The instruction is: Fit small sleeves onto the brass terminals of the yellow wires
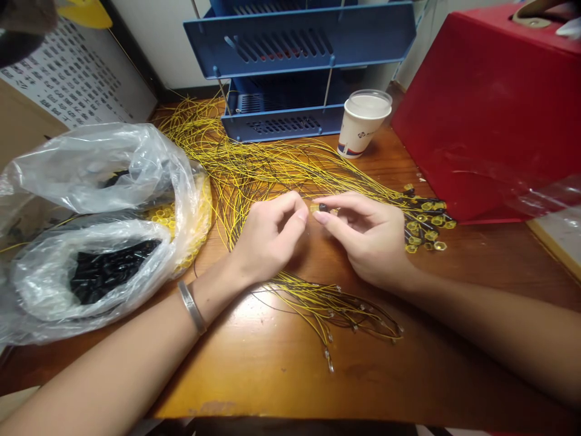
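Note:
My left hand (275,233) is closed in a pinch over the wires; whatever is between thumb and forefinger is too small or hidden to name. Facing it, my right hand (370,233) pinches a small black sleeve (322,207), with a pale yellow hexagonal piece beside it. Beyond both hands runs a long bundle of yellow and black wires (272,160). Its right end carries several black sleeves with yellow hexagonal tips (429,218). Nearer me, a smaller bunch of wires (313,300) with small clear bulb-like ends lies on the wooden table (254,375).
At left, a clear plastic bag (40,290) holds black sleeves (113,266), with yellow hexagonal pieces (193,242) in plastic beside them. A blue tray rack (295,45), a paper cup (363,124) and a red box (494,115) stand at the back.

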The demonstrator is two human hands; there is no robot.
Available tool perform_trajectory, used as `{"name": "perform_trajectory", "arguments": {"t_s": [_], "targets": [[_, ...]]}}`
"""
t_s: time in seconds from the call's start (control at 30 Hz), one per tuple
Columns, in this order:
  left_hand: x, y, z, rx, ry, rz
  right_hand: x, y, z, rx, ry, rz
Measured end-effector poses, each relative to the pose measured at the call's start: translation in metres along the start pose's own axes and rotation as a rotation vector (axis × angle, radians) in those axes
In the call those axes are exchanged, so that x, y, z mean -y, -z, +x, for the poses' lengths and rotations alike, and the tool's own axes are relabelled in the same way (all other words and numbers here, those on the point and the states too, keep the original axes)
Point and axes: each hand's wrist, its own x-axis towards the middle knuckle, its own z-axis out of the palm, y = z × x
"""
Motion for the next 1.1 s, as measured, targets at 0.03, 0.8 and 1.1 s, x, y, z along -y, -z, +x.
{"name": "perform_trajectory", "arguments": {"t_s": [0.03, 0.8, 1.1], "targets": [[-0.0005, 0.0002, 0.0001, -0.022, -0.013, 0.026, 0.0002, 0.0001, -0.0002, -0.002, 0.010, -0.002], [-0.0062, -0.0004, 0.0021, -0.134, -0.086, 0.032, -0.0005, -0.0001, -0.0011, 0.013, 0.049, 0.011], [-0.0008, -0.0014, 0.0015, -0.160, -0.029, -0.044, 0.0014, -0.0004, -0.0011, 0.010, 0.044, 0.018]]}}
